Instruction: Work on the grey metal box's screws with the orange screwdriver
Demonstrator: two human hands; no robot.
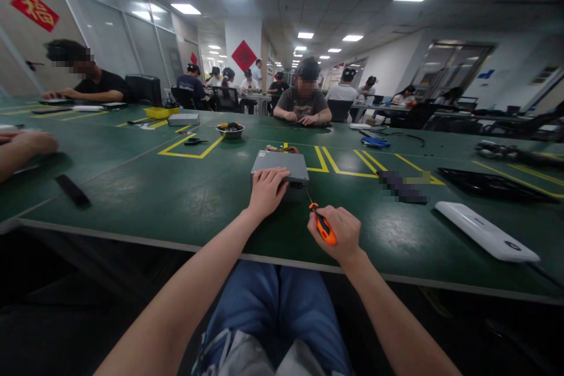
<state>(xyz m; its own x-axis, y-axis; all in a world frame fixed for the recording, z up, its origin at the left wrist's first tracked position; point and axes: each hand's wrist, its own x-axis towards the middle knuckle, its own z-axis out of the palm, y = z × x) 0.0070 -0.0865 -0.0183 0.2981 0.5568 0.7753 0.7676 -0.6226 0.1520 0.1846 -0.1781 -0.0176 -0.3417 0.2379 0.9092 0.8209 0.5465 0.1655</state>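
Note:
A grey metal box with a dark socket on its near side and several coloured wires behind it rests on the green table. My left hand lies over the box's top and near left edge, its fingers stretched across the metal and not wrapped round it. In my right hand is an orange and black screwdriver, gripped by the handle. Its thin shaft points up and left, with the tip at the lower right corner of the box's near side. Whether the tip sits in a screw is too small to tell.
To the right lie a white device, a black flat panel and blue cable. A bowl and another box stand further back. A person sits opposite; another's hand is at left.

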